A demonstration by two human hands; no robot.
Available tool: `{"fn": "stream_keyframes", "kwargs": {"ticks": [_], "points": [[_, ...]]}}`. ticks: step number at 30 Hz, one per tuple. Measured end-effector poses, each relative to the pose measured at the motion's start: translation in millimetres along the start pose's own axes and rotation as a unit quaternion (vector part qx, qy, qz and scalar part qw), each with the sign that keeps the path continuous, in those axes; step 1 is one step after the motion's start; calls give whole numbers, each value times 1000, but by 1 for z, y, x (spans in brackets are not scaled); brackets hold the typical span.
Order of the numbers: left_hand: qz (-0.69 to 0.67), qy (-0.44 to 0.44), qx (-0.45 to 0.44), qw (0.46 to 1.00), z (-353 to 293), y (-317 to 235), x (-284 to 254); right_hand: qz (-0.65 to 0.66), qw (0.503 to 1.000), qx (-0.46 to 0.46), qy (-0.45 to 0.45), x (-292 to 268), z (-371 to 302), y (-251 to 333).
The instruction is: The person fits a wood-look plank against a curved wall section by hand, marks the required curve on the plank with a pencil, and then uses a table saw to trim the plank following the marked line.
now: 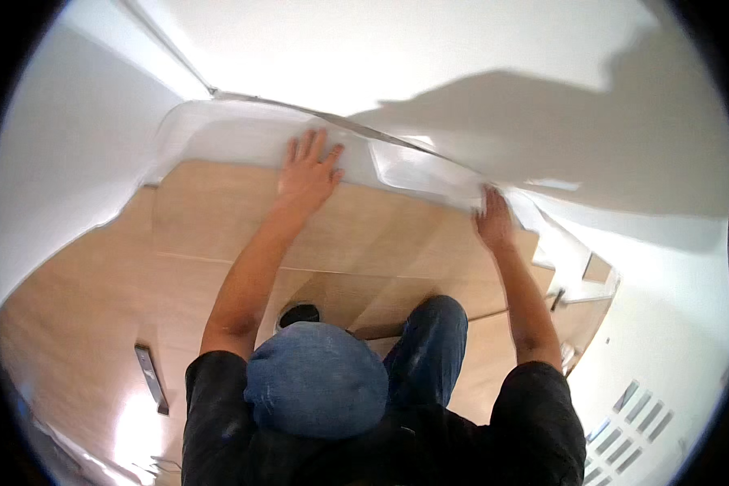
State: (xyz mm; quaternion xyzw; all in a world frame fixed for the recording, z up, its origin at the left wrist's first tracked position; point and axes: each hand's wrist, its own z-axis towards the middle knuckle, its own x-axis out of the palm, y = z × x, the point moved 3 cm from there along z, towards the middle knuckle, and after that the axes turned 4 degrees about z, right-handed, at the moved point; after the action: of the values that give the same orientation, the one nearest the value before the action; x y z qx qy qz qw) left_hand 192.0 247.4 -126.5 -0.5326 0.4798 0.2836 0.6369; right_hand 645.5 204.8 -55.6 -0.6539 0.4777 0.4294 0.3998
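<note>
My left hand (309, 172) lies flat with its fingers spread, across the far edge of a light wood-look floor plank (373, 228) and onto a pale whitish strip (243, 134) along the wall's foot. Farther right, my right hand (494, 219) rests near the plank's right end, fingers stretched toward the wall and slightly blurred. Neither hand holds anything that I can see. A thin grey edge (332, 118) runs along the wall just beyond my fingers. My bent knees in jeans are on or above the floor behind the plank.
White walls (57, 138) close in at the left and ahead. A dark flat bar (151, 378) lies on the wood-look floor (81, 300) at left. Cut pieces (595, 269) sit by the right wall, and a slotted white vent panel (632, 429) is at lower right.
</note>
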Motion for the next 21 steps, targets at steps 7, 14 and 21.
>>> {"fn": "stream_keyframes", "kwargs": {"ticks": [7, 14, 21], "points": [[102, 51, -42, 993, 13, -12, 21, 79, 900, 426, 50, -50, -97, -121], [23, 24, 97, 995, 21, -89, 45, 180, 978, 109, -9, -30, -1, 104], [59, 18, 104, 993, 24, -95, 48, 43, 996, 83, -10, 27, 77, 79]]}}
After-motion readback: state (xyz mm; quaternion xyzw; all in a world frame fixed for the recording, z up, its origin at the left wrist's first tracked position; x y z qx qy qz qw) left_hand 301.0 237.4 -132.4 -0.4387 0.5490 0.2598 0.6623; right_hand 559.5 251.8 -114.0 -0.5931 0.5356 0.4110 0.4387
